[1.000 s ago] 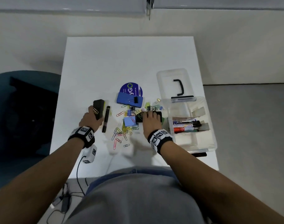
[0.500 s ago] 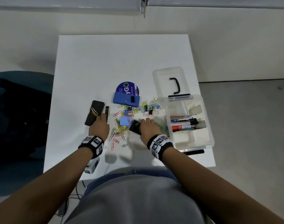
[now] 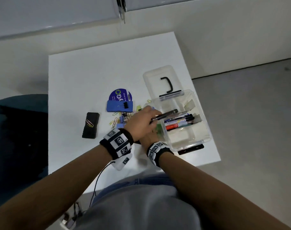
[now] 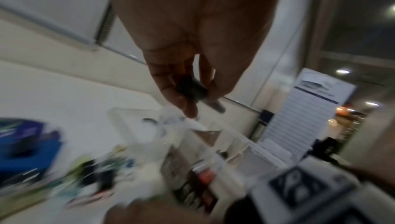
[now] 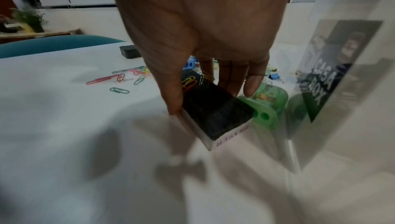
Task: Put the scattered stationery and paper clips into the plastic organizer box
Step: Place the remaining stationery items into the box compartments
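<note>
Left fingers [image 3: 151, 112] pinch pen [image 3: 164, 115] above box [image 3: 206, 127]; right fingers [image 5: 252, 84] clasp eraser [image 5: 213, 111].

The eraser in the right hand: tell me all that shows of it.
The eraser is a black, felt-topped block with a pale base printed along one end. Coloured paper clips lie on its top. The right hand grips it by its sides, tilted, beside a green sharpener and the clear box.

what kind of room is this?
Likely an office or meeting room: white table, teal chair, window blinds, and a glass partition with ceiling lights beyond.
</note>
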A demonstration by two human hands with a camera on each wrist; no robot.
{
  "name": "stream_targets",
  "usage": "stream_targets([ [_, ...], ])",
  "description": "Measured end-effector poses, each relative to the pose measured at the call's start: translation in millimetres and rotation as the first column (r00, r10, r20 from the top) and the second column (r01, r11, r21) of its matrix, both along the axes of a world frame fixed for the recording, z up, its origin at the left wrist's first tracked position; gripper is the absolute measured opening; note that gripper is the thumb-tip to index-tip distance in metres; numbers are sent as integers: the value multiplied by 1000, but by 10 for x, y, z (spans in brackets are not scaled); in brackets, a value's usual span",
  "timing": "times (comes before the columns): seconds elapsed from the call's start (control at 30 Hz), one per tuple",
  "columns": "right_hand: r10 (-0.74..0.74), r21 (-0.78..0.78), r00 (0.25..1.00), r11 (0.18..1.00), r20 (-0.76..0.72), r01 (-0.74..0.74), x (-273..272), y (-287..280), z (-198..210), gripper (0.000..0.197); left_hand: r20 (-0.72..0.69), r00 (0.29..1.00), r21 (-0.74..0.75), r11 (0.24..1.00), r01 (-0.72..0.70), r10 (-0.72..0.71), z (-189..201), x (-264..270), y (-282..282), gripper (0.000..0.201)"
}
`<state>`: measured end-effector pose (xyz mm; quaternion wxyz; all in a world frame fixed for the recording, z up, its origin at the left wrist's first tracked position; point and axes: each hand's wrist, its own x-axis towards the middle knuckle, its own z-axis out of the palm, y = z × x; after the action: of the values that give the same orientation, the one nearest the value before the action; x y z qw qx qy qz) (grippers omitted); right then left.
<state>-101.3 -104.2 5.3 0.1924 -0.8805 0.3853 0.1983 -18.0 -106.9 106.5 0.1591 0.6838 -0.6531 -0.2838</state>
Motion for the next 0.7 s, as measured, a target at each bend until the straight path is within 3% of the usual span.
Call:
stream_targets([
  [0.1,-13,73,1000,997,15,12,-93,-16,5,46,116,967,71,973,219,-226,15,-362,-390,34],
  [0.23,-127,244,991,963,38,114,-86,-12,-11,47,117,960,106,964,243,-255,-64,-449,-571,39],
  [0.3,-188,222,979,961,79,167,-61,12,38,49,39,990,52,990,132,-134,-48,-253,-518,37],
  [0.37,-255,233,960,946,117,223,-67,9,124,56,-49,995,46,995,-87,90,-89,119,-401,25],
  [0.43,-322,271,938,921,130,279,-51,0,116,58,-52,949,136,944,-301,311,-227,578,-193,19],
  [0.5,-404,361,907,869,121,339,-22,-22,105,64,8,905,217,883,-416,425,-419,928,88,21],
  [0.63,-559,553,803,744,208,375,-6,-101,169,60,-170,903,392,868,-306,395,-846,985,547,57],
  [0.7,-615,607,757,694,220,388,21,-141,249,59,-271,870,419,864,-280,413,-975,862,619,75],
])
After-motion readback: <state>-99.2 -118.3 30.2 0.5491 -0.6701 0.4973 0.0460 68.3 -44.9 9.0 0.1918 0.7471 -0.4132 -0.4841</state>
